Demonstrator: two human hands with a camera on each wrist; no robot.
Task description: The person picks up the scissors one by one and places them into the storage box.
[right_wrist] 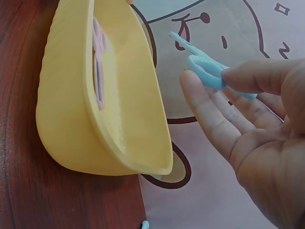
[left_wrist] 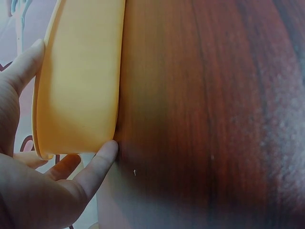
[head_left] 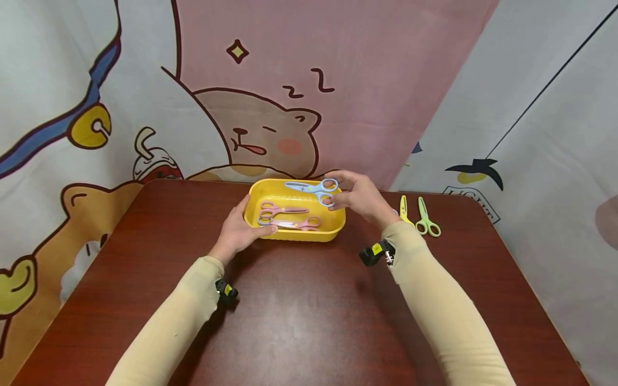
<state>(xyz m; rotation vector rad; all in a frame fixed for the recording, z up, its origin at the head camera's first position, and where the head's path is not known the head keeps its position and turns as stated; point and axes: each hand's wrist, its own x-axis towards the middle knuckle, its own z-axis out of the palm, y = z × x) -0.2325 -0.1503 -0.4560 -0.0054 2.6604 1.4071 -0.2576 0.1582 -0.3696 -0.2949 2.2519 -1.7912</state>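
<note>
Fingers (head_left: 342,174) on our right hand (head_left: 361,197) are pinching blue scissors (head_left: 311,188), pointing left above the yellow tub (head_left: 299,236) in mid-frame.

The head view looks forward and down from six o'clock, widest of all, across the tabletop (head_left: 299,311) to the printed cloth (head_left: 381,75). Both wrist views sit close and turned: the left has the yellow tray (left_wrist: 78,81) at ten o'clock, the right has fingers (right_wrist: 205,102) at three. All share the tray.

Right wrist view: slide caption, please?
A right hand pinches blue scissors near a yellow tub with pink scissors inside.
</note>
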